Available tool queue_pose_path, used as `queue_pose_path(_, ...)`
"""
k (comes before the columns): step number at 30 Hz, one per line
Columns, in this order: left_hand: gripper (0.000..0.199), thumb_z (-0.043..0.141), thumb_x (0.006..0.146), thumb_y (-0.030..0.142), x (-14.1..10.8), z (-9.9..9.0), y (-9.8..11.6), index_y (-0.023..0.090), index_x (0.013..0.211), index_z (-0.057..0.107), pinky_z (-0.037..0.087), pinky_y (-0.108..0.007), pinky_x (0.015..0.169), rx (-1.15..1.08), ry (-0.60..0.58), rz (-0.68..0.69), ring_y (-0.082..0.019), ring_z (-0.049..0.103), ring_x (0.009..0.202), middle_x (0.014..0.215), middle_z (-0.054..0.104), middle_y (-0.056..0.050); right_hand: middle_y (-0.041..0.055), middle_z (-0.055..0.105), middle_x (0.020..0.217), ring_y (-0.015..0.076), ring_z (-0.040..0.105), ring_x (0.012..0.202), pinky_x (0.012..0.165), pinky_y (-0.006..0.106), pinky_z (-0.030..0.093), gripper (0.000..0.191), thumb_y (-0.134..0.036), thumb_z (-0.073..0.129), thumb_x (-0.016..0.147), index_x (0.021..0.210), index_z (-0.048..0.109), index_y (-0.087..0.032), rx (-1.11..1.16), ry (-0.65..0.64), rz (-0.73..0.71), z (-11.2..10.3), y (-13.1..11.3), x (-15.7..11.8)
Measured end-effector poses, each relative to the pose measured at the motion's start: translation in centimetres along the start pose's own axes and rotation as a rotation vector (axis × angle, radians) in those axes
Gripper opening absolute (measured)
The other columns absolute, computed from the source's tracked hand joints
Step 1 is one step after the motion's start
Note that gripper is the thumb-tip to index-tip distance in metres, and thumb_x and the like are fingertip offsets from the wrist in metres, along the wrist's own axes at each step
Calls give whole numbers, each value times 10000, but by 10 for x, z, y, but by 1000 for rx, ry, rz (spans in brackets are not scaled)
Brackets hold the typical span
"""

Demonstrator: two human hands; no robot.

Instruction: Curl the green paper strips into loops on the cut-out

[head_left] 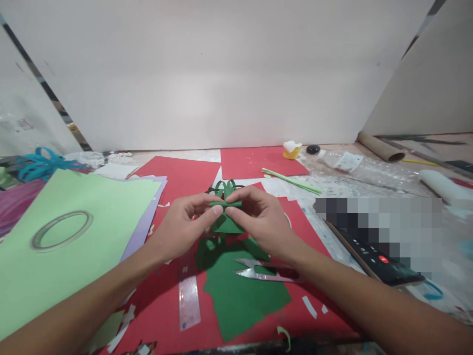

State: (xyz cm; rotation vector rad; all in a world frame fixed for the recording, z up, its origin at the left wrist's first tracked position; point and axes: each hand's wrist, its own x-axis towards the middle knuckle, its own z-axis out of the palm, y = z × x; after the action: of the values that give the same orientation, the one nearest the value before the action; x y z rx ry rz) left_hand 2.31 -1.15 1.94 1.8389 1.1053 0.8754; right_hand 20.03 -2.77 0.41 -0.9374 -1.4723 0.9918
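Left hand [181, 224] and right hand [260, 219] meet mid-table, both pinching small green paper piece [226, 203] between thumbs and fingertips; cut strips curl up from its far edge. Piece held just above red paper [162, 301]. Below hands: larger green sheet [240, 296], snips [264, 271] lying across its upper edge, clear ruler [189, 301] beside it. Left: light green sheet [74, 236] bearing tape ring [61, 230]. Right: phone [384, 261].

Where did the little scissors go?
The scissors lie on the dark green paper, just under the right hand and wrist, right of the clear ruler.
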Motion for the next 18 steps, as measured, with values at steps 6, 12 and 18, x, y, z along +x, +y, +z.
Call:
queue_pose_path(6, 299, 658, 789, 434, 0, -1, 5, 224, 983, 746, 531, -283, 594, 62, 106, -10, -185, 656, 696, 865, 751, -42, 3, 643, 840, 110, 578, 700, 612, 246, 465, 112, -264, 673, 801, 892, 647, -203, 33, -37, 26, -3, -2, 1)
queue_pose_path(12, 263, 665, 790, 420, 1, 0, 4, 235, 953, 758, 555, -301, 693, 47, 92, 1, -200, 681, 778, 877, 759, -31, -5, 649, 818, 103, 587, 698, 614, 234, 469, 88, -227, 678, 794, 874, 655, -200, 23, -21, -1, -2, 2, 1)
queue_pose_path(18, 266, 699, 758, 420, 2, 1, 1, 239, 945, 757, 542, -305, 670, 35, 119, -29, -201, 673, 769, 889, 758, -35, 4, 659, 827, 108, 603, 696, 620, 243, 485, 82, -227, 672, 794, 866, 650, -193, 34, -20, 25, -2, 2, 2)
